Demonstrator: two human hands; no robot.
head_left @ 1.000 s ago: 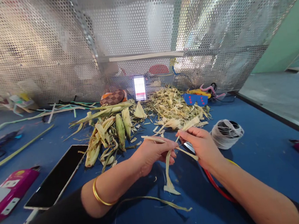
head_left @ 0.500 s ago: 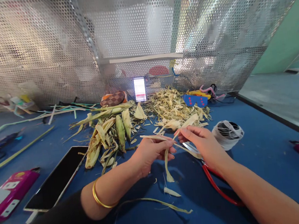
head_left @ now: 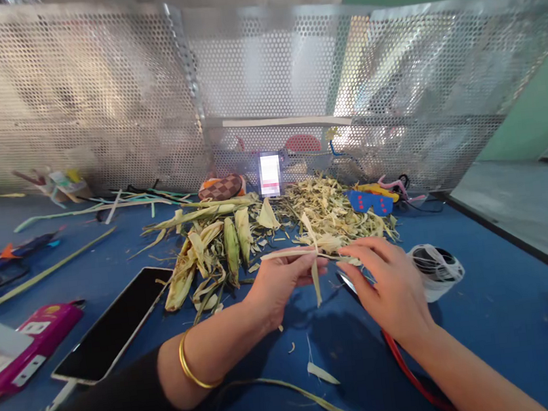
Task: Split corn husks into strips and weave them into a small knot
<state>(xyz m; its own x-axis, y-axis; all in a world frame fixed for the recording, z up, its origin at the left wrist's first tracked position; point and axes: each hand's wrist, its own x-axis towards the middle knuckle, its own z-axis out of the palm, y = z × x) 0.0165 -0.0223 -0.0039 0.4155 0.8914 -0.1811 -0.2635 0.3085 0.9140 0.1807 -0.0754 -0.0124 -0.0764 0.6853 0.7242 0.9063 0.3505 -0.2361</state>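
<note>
My left hand (head_left: 274, 288) is closed in a pinch on pale corn husk strips (head_left: 284, 254) that cross at its fingertips. One strip lies nearly level; another stands up and hangs down (head_left: 317, 285) past the thumb. My right hand (head_left: 395, 294) is just right of the crossing, thumb and forefinger apart around the level strip's right end, without a visible grip. Under that hand lie red-handled scissors (head_left: 405, 365), partly hidden. Loose husk pieces (head_left: 323, 373) lie on the blue table below.
Corn husks (head_left: 232, 246) and a heap of husk shreds (head_left: 323, 206) lie ahead. A spool of white thread (head_left: 437, 272) stands right; a phone (head_left: 114, 329) and a purple power strip (head_left: 46, 340) lie left. A perforated metal screen (head_left: 267, 61) closes the back.
My right fingers have opened and moved slightly right, off the strip they pinched. The slanting strip now stands more upright. My left hand keeps its pinch. The view has shifted a little.
</note>
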